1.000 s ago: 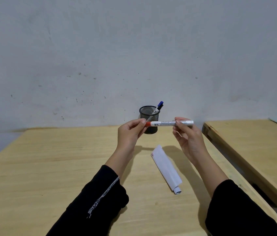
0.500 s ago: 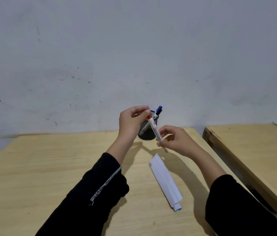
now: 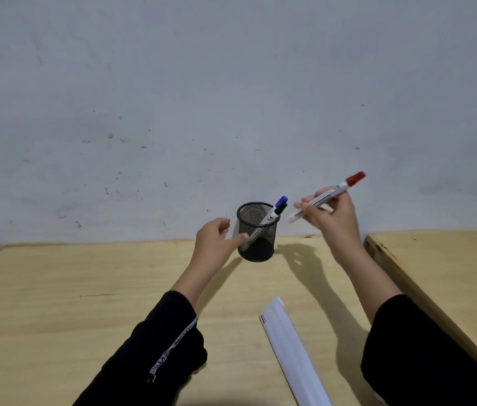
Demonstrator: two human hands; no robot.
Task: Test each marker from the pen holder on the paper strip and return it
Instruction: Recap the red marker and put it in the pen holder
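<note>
A black mesh pen holder stands at the far edge of the wooden table, with a blue-capped marker leaning inside it. My right hand holds a red-capped marker in the air just right of the holder, cap end up and to the right, white end toward the holder's rim. My left hand is at the holder's left side, fingertips touching the mesh, holding nothing. A white paper strip with red marks at its far end lies on the table between my arms.
A grey wall rises right behind the table. A second wooden table stands to the right, separated by a narrow gap. Black sleeves cover both forearms.
My right hand has lifted the red marker up and to the right, flipping it cap-up beside the holder. My left hand let go of the cap end and dropped to the holder's side.
</note>
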